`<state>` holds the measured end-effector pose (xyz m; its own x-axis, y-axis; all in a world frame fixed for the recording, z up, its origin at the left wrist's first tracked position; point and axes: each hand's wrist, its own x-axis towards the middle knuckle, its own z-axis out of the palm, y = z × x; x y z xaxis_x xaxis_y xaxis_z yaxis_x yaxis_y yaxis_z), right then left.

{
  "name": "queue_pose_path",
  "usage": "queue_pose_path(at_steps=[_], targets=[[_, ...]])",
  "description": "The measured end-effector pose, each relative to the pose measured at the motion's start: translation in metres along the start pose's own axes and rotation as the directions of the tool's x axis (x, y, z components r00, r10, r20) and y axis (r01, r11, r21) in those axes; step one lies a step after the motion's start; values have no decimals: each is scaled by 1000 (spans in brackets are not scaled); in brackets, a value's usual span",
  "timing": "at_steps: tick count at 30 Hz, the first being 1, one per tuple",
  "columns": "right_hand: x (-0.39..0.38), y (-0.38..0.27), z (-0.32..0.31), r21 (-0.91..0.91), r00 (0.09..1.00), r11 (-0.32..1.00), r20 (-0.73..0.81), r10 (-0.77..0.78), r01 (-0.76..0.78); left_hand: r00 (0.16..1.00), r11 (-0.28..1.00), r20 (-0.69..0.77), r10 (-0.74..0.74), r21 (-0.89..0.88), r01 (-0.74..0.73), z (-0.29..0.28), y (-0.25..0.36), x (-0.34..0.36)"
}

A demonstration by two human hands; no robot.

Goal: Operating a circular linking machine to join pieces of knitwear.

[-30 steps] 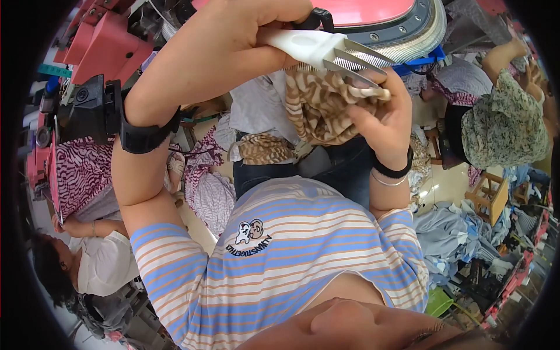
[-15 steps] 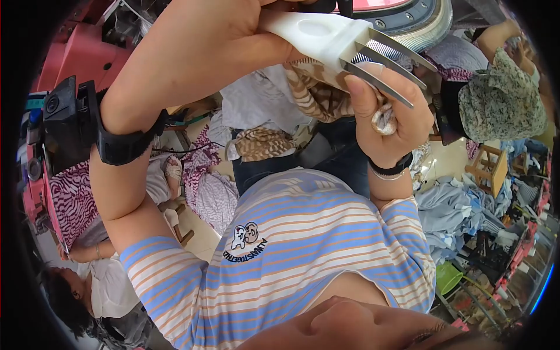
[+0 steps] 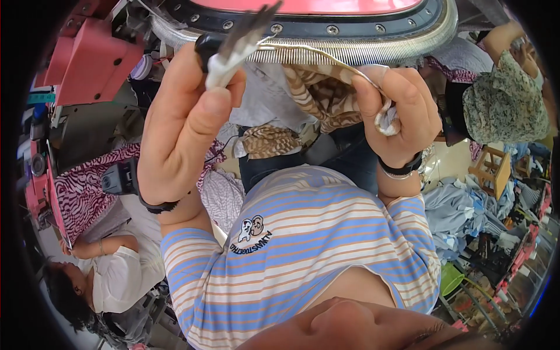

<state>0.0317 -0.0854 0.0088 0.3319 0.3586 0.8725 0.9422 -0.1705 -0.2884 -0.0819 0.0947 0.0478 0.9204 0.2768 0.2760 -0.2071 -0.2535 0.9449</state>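
Change since earlier frames: snips (image 3: pixel 242 44) swung from lying flat and pointing right across the view to standing steep, blades now aimed up-right at the machine rim; both hands raised closer to the ring; fabric pulled up from below the hands to the needles.
Left hand (image 3: pixel 186 128): clenched around the white handle of the snips, thumb folded across the front, black wristband (image 3: pixel 125 181) below.
Right hand (image 3: pixel 402 116): pinching the brown-and-cream striped fabric (image 3: pixel 324 96) between thumb and fingers, a fold of it bunched in the palm; dark bracelet at the wrist.
Fabric position: hanging from the curved row of needles (image 3: pixel 350 55) on the round knitting machine (image 3: pixel 326 17), between the two hands, touching the right, just beside the left.
Fabric axis: top edge running left-to-right along the ring, sloping down toward the right hand.
Key relation: blade tips up and to the left of the fabric edge, near the needles; contact with cloth not resolvable.
Nearer hand: right on the fabric; left nearer the ring.
Surroundings: more striped cloth (image 3: pixel 271 140) lower down, zebra-print cloth (image 3: pixel 81 192) at left, another person's sleeve (image 3: pixel 501 99) upper right.
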Motion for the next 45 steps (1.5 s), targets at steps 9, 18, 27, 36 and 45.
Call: queue_pose_path(at_steps=[9,18,27,36,45], targets=[[-2,-12,5,-40,996,996,-34,83,-84,937,754,312,-159,-574,319,42,-34,-18],[0,-1,3,-173,995,981,-64,72,-82,994,883,77,-76,-458,103,74,-57,8],[-6,19,-6,-138,991,986,-103,81,-95,994,929,112,20,-370,23,92,-42,-12],[-9,38,-14,-90,975,986,-189,120,-139,977,896,206,-59,-421,143,112,-55,22],[-37,97,-50,672,810,627,-68,582,-394,986,830,124,-114,-534,163,123,-57,19]])
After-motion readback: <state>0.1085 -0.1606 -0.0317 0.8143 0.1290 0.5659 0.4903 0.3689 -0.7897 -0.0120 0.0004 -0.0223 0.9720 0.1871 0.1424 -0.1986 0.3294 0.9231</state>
